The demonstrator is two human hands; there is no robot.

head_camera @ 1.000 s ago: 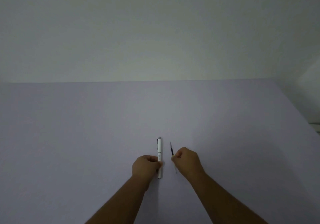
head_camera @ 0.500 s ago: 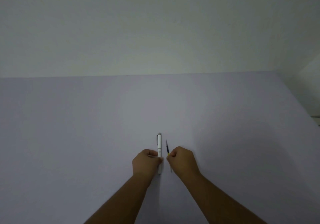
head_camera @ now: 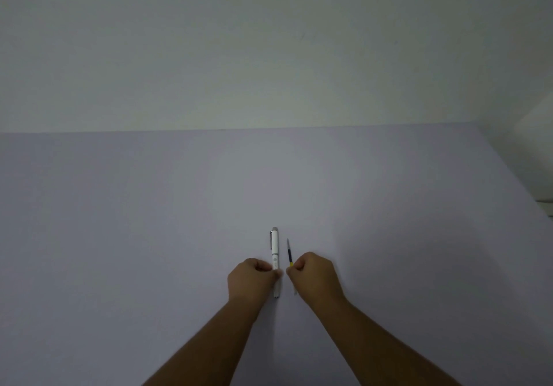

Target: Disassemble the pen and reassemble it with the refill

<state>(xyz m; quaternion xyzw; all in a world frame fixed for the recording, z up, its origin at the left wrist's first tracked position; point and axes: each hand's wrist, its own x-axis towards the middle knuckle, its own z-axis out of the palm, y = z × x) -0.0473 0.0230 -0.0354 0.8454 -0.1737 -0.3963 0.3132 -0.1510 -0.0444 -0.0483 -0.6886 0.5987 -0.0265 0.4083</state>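
Observation:
A white pen [head_camera: 275, 248] with a grey cap end and a dark clip lies lengthwise on the pale lilac table [head_camera: 149, 221], pointing away from me. My left hand [head_camera: 251, 281] pinches the pen at its middle with thumb and fingers. Just to the right lies a thin refill [head_camera: 289, 252], dark with a yellow band, parallel to the pen. My right hand [head_camera: 317, 276] is closed on the refill's near half, so that part is hidden except for its tip below the hand.
A plain off-white wall [head_camera: 269, 50] rises behind the table's far edge. The table's right edge runs diagonally at the far right, with a pale object [head_camera: 538, 122] beyond it.
My right hand brought the refill leftward, closer to the pen, then held. My left hand stayed on the pen. The view shifted slightly.

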